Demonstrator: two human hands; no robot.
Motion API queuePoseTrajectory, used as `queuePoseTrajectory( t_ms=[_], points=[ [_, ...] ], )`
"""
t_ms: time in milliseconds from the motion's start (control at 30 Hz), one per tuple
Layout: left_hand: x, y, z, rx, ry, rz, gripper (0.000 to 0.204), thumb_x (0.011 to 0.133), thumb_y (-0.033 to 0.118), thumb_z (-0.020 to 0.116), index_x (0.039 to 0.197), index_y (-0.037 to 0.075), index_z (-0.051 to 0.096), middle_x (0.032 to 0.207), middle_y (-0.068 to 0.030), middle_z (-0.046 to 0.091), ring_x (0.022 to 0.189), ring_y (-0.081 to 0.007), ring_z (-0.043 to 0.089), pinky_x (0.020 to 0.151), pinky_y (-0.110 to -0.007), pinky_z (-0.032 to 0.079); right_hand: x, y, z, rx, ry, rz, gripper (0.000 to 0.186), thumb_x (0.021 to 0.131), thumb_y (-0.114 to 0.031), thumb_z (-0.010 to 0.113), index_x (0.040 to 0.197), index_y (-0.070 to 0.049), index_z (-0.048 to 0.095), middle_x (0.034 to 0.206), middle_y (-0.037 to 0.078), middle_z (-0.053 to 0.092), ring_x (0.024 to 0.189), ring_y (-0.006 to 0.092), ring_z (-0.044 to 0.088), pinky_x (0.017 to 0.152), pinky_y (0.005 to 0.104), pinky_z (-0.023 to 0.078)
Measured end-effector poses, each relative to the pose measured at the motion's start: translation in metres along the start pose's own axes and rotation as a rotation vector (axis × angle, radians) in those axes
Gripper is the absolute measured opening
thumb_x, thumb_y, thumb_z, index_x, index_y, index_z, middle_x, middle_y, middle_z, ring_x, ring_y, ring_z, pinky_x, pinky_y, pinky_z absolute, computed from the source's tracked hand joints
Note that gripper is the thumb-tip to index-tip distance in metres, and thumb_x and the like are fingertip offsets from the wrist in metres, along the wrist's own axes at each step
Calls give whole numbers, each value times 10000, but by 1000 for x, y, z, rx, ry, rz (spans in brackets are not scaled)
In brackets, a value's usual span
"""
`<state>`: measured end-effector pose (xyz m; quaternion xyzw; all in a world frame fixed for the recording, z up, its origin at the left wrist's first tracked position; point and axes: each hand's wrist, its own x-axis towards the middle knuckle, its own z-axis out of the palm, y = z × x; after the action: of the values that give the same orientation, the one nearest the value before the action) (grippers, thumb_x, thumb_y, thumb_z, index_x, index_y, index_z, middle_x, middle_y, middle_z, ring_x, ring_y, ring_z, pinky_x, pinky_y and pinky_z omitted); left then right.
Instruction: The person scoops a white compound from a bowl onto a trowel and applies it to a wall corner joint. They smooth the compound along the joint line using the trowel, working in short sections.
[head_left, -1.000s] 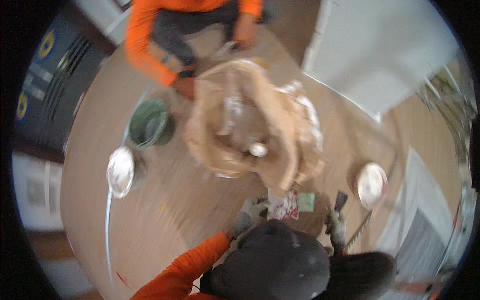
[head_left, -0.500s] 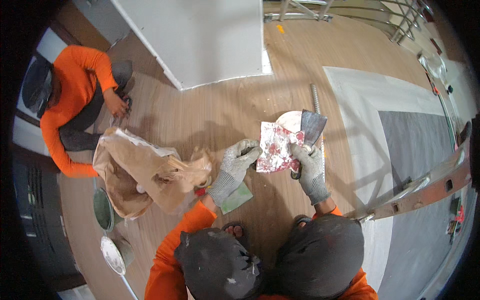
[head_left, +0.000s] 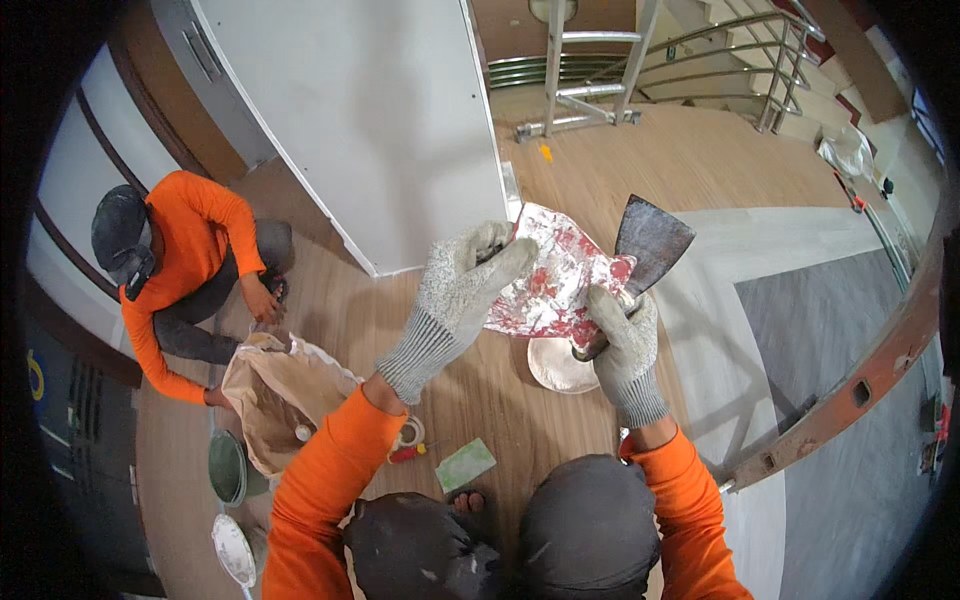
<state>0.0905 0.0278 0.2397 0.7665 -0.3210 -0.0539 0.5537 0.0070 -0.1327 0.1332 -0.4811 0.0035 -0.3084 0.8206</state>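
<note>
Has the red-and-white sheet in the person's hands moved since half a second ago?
Yes. Judged against the white panel, the red-and-white sheet has moved up the picture, now much closer to the panel's lower right corner.

Illumination is moderate and fairly even; soft shadows fall across the white panel [head_left: 380, 120] and wooden floor [head_left: 540, 440]. Small highlights show on the metal railing [head_left: 777, 72]. Focus is acceptable at the putty knife [head_left: 652, 240]; fisheye distortion bends outer edges, which darken to black.
</note>
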Motion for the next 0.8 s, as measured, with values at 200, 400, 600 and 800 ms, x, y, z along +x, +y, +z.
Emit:
queuePoseTrajectory(
  t_ms=[200,400,600,800],
  points=[
    [27,7,-5,-141,-83,-1,330,1040,260,636,1120,-55,699,914,4,658,866,-43,568,778,-236,492,1,-13,2,-173,7,-20,254,938,-284,756,975,-45,680,742,-8,658,523,53,560,460,239,437],
    [32,-64,-6,-455,-460,-125,349,1050,207,588,1284,-45,647,1090,-27,703,989,-74,618,905,-258,514,-9,26,-3,-255,226,132,356,975,-387,697,944,-34,668,665,2,619,495,74,548,457,253,425],
    [-31,-188,7,-429,-469,-410,322,1048,163,581,1307,-17,650,1116,-24,700,1008,-78,626,918,-263,515,-73,91,-46,-484,238,504,368,1032,-401,614,1093,-39,642,759,-27,578,655,58,513,626,239,437],
    [-143,-271,-5,-486,-123,-703,344,1045,86,534,1377,26,604,1166,-25,685,1044,-74,610,907,-255,512,-131,172,-50,-1068,-309,427,509,1056,-227,496,1551,-129,425,1204,265,630,1071,433,652,927,480,513]
  ],
)
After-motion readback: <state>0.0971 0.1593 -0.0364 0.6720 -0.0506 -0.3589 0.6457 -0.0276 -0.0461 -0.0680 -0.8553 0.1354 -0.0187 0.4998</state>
